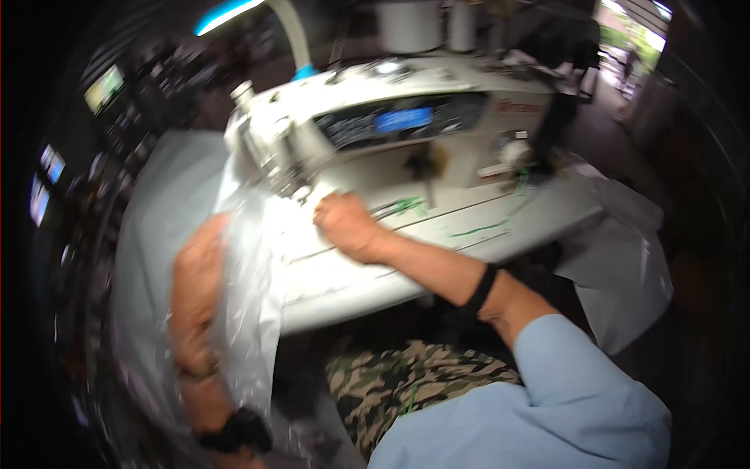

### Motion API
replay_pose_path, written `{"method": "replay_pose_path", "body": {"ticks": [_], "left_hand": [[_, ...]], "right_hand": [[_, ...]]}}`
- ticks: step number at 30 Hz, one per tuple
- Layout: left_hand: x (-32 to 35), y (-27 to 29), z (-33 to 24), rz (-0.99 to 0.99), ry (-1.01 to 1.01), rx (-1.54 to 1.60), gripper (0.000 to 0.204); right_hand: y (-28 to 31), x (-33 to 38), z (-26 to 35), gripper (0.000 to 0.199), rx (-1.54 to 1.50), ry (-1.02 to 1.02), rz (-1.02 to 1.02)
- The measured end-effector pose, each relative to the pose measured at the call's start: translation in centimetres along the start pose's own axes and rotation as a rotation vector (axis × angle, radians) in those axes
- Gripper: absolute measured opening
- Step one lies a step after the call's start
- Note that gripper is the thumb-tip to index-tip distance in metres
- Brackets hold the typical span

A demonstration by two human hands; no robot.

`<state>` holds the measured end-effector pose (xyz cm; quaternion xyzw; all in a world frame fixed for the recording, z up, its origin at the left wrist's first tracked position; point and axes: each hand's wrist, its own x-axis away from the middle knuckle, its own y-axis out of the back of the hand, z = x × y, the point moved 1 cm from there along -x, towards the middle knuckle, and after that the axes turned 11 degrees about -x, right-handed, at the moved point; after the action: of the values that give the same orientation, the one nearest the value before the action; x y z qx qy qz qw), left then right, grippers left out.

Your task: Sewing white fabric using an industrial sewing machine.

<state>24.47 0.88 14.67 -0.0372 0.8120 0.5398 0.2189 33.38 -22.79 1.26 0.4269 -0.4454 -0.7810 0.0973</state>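
A white sewing machine (351,164) stands in front of me, with a small blue screen lit on its panel. My right hand (348,225) is closed with curled fingers, close beside the needle area. What its fingertips pinch, if anything, is hidden. My left hand (197,273) lies against a pale, shiny, translucent sheet (248,313) left of the machine; its fingers are blurred and partly out of sight. The sheet hangs over the table's left side and down toward my lap.
Green thread (488,229) and a dark slim tool (384,209) lie on the white sewing table (328,309). A lit lamp (230,14) arches above. More pale sheeting (621,270) hangs at the table's right end. White thread cones (410,27) stand behind the machine.
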Motion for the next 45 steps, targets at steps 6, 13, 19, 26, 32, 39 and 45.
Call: {"method": "replay_pose_path", "body": {"ticks": [6, 13, 19, 26, 32, 39, 45], "left_hand": [[2.6, 3.4, 20.5, -0.241, 0.310, -0.906, 0.063], [5.8, -4.1, 29.6, 0.111, 0.504, -0.766, 0.042], [7.8, -4.3, 22.7, -0.189, 0.752, 0.316, 0.034], [8.5, -4.6, 21.2, -0.098, 0.579, -0.274, 0.015], [9.1, -3.1, 20.2, -0.072, 0.559, -0.336, 0.016], [14.2, -0.1, 20.4, 0.107, 0.746, -0.465, 0.019], [26.0, 5.9, 20.8, 0.122, 0.951, -0.703, 0.028]], "right_hand": [[2.0, 0.7, 0.7, 0.019, -0.071, -0.044, 0.089], [2.2, 0.9, 0.4, 0.023, -0.127, -0.056, 0.088], [0.5, 0.7, 0.2, 0.020, -0.099, 0.016, 0.025], [1.3, 0.4, 0.5, 0.021, -0.193, -0.007, 0.070], [1.4, 0.2, 1.1, 0.023, -0.227, 0.034, 0.038], [1.4, 0.4, 1.0, 0.024, -0.198, 0.042, 0.023], [2.6, 2.5, 4.0, 0.022, -0.182, 0.229, -0.035]]}}
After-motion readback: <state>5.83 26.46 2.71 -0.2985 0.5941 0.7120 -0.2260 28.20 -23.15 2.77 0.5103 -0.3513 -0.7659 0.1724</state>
